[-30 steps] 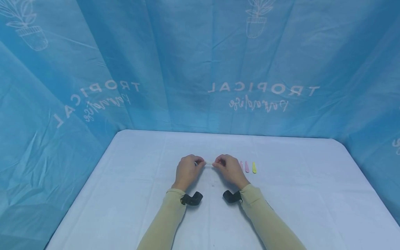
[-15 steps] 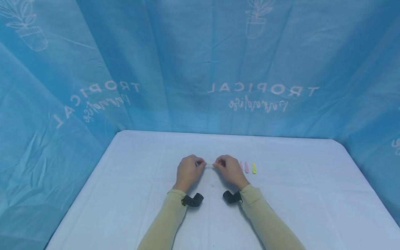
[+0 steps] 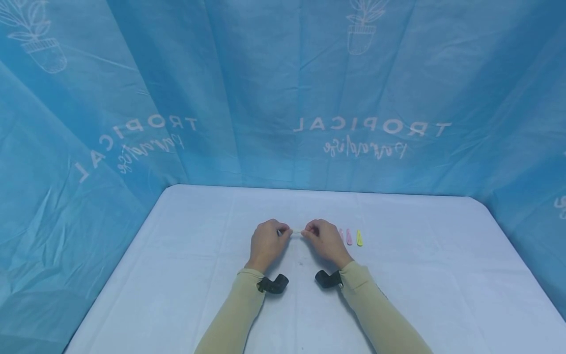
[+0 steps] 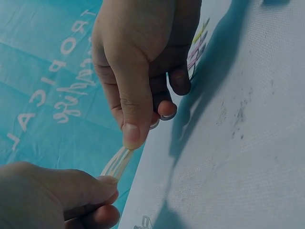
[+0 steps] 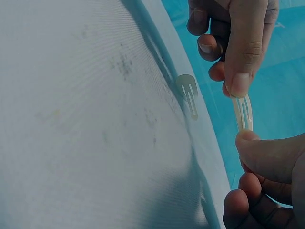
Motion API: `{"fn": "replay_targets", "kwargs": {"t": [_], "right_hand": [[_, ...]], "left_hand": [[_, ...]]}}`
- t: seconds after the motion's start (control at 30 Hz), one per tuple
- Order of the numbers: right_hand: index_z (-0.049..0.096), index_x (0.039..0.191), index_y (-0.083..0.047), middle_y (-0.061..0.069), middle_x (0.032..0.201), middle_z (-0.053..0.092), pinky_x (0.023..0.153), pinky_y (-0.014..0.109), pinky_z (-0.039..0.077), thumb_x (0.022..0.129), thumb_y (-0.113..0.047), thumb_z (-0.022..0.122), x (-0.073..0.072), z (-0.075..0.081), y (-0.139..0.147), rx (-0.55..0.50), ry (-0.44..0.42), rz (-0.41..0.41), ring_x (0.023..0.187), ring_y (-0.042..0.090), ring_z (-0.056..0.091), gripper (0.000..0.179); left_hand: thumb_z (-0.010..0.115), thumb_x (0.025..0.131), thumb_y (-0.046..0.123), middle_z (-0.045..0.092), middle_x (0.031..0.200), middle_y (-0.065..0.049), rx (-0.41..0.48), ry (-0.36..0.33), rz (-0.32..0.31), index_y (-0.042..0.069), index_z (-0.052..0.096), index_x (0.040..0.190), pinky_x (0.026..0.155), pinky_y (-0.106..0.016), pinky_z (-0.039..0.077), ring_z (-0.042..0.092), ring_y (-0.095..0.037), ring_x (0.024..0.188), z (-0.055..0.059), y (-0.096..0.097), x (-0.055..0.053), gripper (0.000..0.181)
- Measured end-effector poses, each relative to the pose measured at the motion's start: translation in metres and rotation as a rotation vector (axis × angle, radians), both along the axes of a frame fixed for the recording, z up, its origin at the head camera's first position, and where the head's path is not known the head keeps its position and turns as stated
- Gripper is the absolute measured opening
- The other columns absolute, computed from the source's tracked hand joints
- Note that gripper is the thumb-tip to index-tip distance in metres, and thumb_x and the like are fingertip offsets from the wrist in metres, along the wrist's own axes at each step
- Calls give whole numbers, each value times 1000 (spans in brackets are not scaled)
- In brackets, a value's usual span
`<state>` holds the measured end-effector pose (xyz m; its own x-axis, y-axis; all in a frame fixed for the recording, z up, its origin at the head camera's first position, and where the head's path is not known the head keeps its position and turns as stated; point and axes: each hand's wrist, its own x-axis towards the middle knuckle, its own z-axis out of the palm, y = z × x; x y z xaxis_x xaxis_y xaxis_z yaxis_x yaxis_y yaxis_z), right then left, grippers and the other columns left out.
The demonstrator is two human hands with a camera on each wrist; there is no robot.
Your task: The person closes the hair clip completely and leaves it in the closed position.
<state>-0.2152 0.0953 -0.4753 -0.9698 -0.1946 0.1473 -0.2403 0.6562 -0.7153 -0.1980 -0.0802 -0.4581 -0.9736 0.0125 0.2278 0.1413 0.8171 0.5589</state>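
Note:
Between my two hands a cream snap hair clip point(image 5: 243, 113) is held up off the table. My left hand point(image 3: 267, 243) pinches one end between thumb and fingers, and my right hand point(image 3: 326, 243) pinches the other. In the left wrist view the slim prongs of the hair clip point(image 4: 116, 164) show between the two thumbs; the ends are covered by fingertips. A second pale snap clip point(image 5: 188, 95) lies on the table beyond the left hand, seen in the right wrist view.
To the right of my right hand lie a yellow clip point(image 3: 359, 238) and a pink clip point(image 3: 349, 237), with another pink one point(image 3: 341, 234) partly hidden by that hand. A white cloth point(image 3: 177, 275) covers the table. Blue printed curtains point(image 3: 265, 98) hang behind it.
My left hand and wrist have shifted very slightly to the right. The held hair clip shows as a thinner line in the head view than half a second ago.

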Motion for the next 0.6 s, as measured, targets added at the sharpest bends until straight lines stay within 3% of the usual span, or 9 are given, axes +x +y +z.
{"fn": "replay_targets", "kwargs": {"t": [0.6], "right_hand": [[67,92,-6,3,83,60,73,35,44,94,-16,71,0,-1,-1,-12,-21,-16,76,17,53,11]], "left_hand": [[77,90,22,72,89,-1,1,9,-5,10,79,98,70,-31,50,62,-14,77,0,0,1,15]]}}
